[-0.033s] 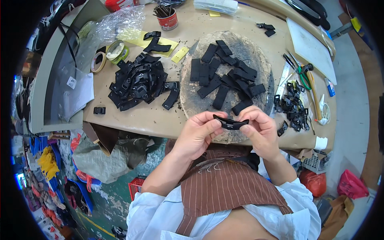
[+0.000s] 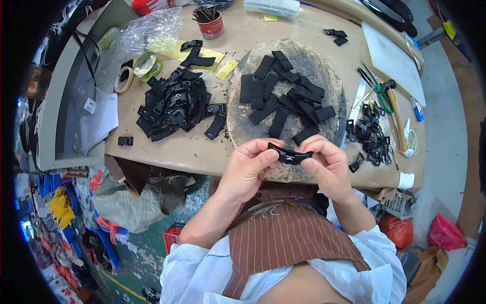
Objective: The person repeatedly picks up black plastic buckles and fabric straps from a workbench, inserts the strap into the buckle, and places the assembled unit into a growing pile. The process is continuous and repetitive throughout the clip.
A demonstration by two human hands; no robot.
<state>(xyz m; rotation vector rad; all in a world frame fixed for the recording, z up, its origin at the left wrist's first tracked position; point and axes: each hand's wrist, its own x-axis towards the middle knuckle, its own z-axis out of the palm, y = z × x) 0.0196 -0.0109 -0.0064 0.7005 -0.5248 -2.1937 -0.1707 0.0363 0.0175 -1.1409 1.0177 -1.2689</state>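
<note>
Between my two hands a short black strap [image 2: 290,156] is held at its ends, bowed, with a small light mark on its near face. My left hand [image 2: 249,169] pinches one end with thumb and fingers. The other end sits in the pinch of my right hand [image 2: 329,164]. Just beyond my hands, flat black strap pieces [image 2: 279,121] lie loose and overlapping on a round, worn wooden block [image 2: 243,126]. To the left is a heap of black straps with buckles [image 2: 174,104]. A pile of small black buckles [image 2: 375,144] lies right of my right hand.
Green-handled scissors [image 2: 383,99], a hammer [image 2: 397,116] and a steel ruler [image 2: 359,96] lie at the right of the brown-covered table [image 2: 192,157]. At the back stand a red can of rods [image 2: 210,26] and a white board [image 2: 392,61]. Tape rolls [image 2: 123,79] sit at the left.
The strap has tilted slightly in my fingers, so more of its near face and the light mark show. Both hands keep their grip and have barely moved.
</note>
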